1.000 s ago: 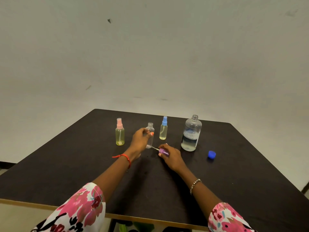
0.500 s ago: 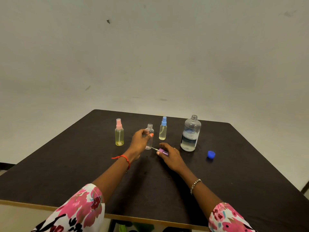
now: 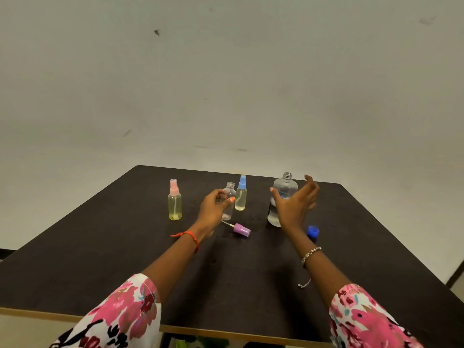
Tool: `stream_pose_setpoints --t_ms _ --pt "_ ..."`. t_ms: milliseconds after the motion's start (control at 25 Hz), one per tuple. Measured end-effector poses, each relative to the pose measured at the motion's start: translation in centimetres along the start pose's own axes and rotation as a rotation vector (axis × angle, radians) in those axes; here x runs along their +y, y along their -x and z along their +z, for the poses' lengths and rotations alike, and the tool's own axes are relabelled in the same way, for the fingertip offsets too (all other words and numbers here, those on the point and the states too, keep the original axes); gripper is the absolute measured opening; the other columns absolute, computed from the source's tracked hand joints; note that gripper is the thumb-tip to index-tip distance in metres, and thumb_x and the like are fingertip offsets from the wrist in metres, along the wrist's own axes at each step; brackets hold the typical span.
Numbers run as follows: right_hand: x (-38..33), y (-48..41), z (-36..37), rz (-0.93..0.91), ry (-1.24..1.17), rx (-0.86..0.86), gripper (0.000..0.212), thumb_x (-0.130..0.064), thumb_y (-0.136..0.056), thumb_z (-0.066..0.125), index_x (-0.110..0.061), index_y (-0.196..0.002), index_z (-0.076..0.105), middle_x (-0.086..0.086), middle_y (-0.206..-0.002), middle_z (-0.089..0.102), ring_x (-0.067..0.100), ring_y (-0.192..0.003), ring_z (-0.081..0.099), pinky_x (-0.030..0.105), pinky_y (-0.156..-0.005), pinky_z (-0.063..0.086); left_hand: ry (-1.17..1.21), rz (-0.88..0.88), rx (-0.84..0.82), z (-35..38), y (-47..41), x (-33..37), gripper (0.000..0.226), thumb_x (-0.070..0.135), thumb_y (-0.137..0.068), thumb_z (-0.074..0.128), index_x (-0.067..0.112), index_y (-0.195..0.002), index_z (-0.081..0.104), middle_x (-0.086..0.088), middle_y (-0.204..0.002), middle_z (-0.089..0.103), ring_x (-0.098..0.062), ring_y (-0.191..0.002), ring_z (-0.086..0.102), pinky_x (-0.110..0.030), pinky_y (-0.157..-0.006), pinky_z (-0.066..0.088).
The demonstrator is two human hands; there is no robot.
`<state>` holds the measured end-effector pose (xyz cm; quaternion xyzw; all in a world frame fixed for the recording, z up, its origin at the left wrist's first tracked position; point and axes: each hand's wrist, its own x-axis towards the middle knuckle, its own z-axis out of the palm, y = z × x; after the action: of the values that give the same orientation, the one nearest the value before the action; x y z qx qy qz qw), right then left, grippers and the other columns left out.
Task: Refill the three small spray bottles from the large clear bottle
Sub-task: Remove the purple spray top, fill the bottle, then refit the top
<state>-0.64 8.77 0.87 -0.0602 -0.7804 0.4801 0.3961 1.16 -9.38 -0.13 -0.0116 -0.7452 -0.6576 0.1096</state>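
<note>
My left hand [image 3: 213,209] grips a small clear spray bottle [image 3: 229,197] that stands upright with its neck uncapped. Its purple spray top [image 3: 241,229] lies on its side on the table, just in front of it. My right hand [image 3: 296,204] is open, fingers spread, raised right in front of the large clear bottle [image 3: 285,187], which stands uncapped and partly filled. A pink-topped spray bottle [image 3: 175,200] with yellowish liquid stands at the left. A blue-topped one [image 3: 241,193] stands behind the open small bottle.
The large bottle's blue cap [image 3: 313,231] lies on the dark table [image 3: 125,259] to the right of my right wrist. The table's far edge meets a pale wall; its near edge is below my sleeves.
My right hand has let go of the purple spray top, left it lying on the table, and lifted right toward the large bottle. My left hand stays on the small clear bottle.
</note>
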Motion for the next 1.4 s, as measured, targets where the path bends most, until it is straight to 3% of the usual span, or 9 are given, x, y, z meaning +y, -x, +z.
stream_pose_setpoints --t_ms 160,240,320,600,720,920,1120,1400 --pt "1.3 -2.0 0.4 0.22 -0.108 -0.219 0.095 -0.027 -0.066 0.081 -0.008 -0.139 0.022 0.014 -0.144 0.031 0.03 -0.134 0.03 0.051 -0.109 0.028 0.042 0.012 -0.012 0.7 -0.2 0.7 0.036 0.013 -0.086 0.06 0.005 -0.121 0.053 -0.009 -0.114 0.055 -0.019 -0.104 0.054 -0.021 -0.071 0.052" --pt "1.6 -2.5 0.7 0.286 -0.17 -0.282 0.081 -0.022 -0.067 0.08 -0.008 -0.131 0.032 0.014 -0.136 0.045 0.031 -0.125 0.043 0.048 -0.105 0.038 0.053 0.012 -0.02 1.1 -0.3 0.9 0.035 0.011 -0.086 0.06 0.005 -0.12 0.053 -0.007 -0.111 0.055 -0.017 -0.102 0.054 -0.011 -0.056 0.051" --pt "1.6 -2.7 0.7 0.285 -0.171 -0.26 0.067 -0.017 -0.067 0.08 -0.007 -0.121 0.043 0.015 -0.126 0.054 0.031 -0.117 0.052 0.046 -0.1 0.044 0.063 0.006 -0.021 1.3 -0.5 0.9 0.036 0.011 -0.086 0.06 0.005 -0.12 0.053 -0.008 -0.112 0.056 -0.017 -0.102 0.055 -0.006 -0.052 0.05" --pt "0.4 -3.1 0.3 0.017 -0.057 -0.26 0.066 -0.016 -0.061 0.082 -0.011 -0.118 0.051 0.011 -0.12 0.059 0.029 -0.112 0.053 0.052 -0.098 0.041 0.087 0.002 -0.019 1.8 -1.0 1.1 0.036 0.007 -0.084 0.062 0.004 -0.119 0.055 -0.008 -0.112 0.058 -0.019 -0.103 0.057 -0.012 -0.062 0.051" --pt "-1.0 -3.4 0.3 -0.139 0.027 -0.301 0.073 -0.016 -0.061 0.08 -0.013 -0.126 0.046 0.009 -0.125 0.055 0.027 -0.116 0.048 0.043 -0.102 0.031 0.083 0.009 0.003 1.8 -1.0 1.3 0.04 0.006 -0.081 0.065 0.003 -0.12 0.056 -0.01 -0.114 0.06 -0.019 -0.101 0.058 -0.021 -0.076 0.05" --pt "-2.6 -3.5 0.0 -0.384 0.151 -0.361 0.073 -0.017 -0.063 0.078 -0.013 -0.127 0.045 0.01 -0.125 0.054 0.026 -0.113 0.046 0.029 -0.088 0.02 0.05 0.034 0.032 1.5 -0.9 1.7 0.042 0.007 -0.077 0.071 0.003 -0.117 0.06 -0.012 -0.113 0.063 -0.02 -0.1 0.06 -0.029 -0.085 0.05" --pt "-3.7 -3.0 -0.2 -0.508 0.183 -0.388 0.068 -0.015 -0.06 0.075 -0.013 -0.123 0.048 0.008 -0.118 0.057 0.027 -0.11 0.047 0.03 -0.083 0.018 0.017 0.057 0.022 1.1 -0.6 2.4 0.043 0.01 -0.074 0.074 0.001 -0.115 0.061 -0.015 -0.113 0.064 -0.021 -0.099 0.062 -0.03 -0.086 0.052" --pt "-4.9 -2.8 -0.6 -0.592 0.216 -0.405 0.067 -0.03 -0.058 0.061 -0.013 -0.122 0.051 0.007 -0.121 0.057 0.025 -0.112 0.046 0.028 -0.084 0.014 -0.013 0.063 -0.031 0.6 0.0 2.9 0.044 0.012 -0.078 0.071 0.002 -0.119 0.06 -0.013 -0.117 0.062 -0.022 -0.105 0.06 -0.03 -0.09 0.05"
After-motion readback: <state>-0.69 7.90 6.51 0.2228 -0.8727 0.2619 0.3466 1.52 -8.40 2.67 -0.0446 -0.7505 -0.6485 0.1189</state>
